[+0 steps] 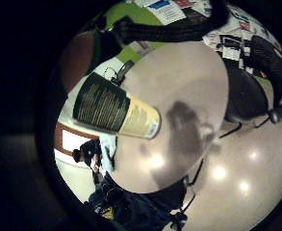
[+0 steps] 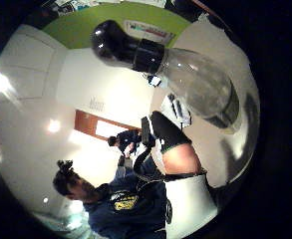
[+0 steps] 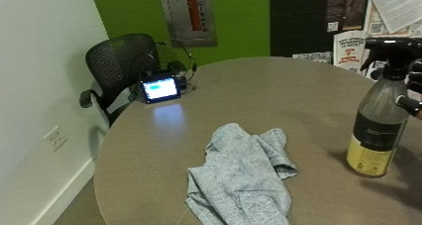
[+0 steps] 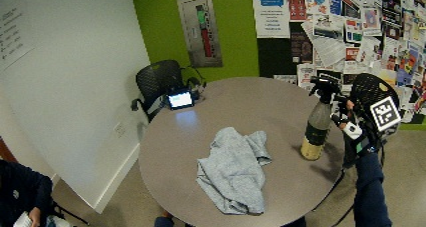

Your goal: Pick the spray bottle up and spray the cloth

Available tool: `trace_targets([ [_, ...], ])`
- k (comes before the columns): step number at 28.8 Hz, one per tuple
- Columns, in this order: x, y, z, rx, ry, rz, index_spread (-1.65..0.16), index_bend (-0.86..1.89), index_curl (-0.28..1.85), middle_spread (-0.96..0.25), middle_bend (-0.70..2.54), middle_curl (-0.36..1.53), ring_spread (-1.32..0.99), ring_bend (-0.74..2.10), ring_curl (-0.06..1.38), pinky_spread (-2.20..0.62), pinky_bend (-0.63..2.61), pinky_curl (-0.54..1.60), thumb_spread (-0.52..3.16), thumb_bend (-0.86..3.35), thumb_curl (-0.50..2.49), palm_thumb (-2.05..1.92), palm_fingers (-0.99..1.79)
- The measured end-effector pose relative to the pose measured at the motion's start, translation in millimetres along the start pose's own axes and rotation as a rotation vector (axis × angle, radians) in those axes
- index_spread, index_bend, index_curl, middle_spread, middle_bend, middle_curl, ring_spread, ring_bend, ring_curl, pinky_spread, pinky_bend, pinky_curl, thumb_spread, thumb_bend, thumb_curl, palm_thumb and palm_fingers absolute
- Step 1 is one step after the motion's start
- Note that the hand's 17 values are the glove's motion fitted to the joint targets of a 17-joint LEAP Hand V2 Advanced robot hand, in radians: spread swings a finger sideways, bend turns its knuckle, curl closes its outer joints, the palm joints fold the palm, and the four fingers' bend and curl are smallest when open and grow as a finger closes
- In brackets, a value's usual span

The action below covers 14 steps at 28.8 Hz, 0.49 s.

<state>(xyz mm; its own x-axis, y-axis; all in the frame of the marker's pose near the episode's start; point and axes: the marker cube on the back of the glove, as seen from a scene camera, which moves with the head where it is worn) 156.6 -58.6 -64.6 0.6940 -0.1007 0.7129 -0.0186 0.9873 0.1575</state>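
Gloved right hand (image 4: 356, 124) is at the spray bottle (image 3: 380, 111), far right of the worktop (image 3: 264, 96); whether its fingers close round the bottle cannot be told. Bottle stands upright on the worktop, not lifted. Cloth (image 3: 244, 173) lies crumpled near the front edge, left of the bottle, apart from it. Judgement: pickup barely begun; lifting and spraying remain. Count: one bottle, one cloth, one small screen (image 3: 160, 89) far left.
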Motion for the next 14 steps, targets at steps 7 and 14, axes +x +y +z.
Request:
trace_targets([
  [7,11.4,-25.7,33.3,-0.121,-0.111,-0.075,-0.39,0.11,0.25,-0.06,0.2,0.34,-0.1,0.31,0.31,0.18,0.43,0.37,1.06,-0.03,0.35,0.48,0.44],
  [14,13.2,-16.6,47.4,-0.029,-0.209,-0.099,-0.37,0.11,0.24,-0.08,0.24,0.35,-0.1,0.43,0.32,0.2,0.43,0.35,0.96,-0.05,0.34,0.42,0.75],
])
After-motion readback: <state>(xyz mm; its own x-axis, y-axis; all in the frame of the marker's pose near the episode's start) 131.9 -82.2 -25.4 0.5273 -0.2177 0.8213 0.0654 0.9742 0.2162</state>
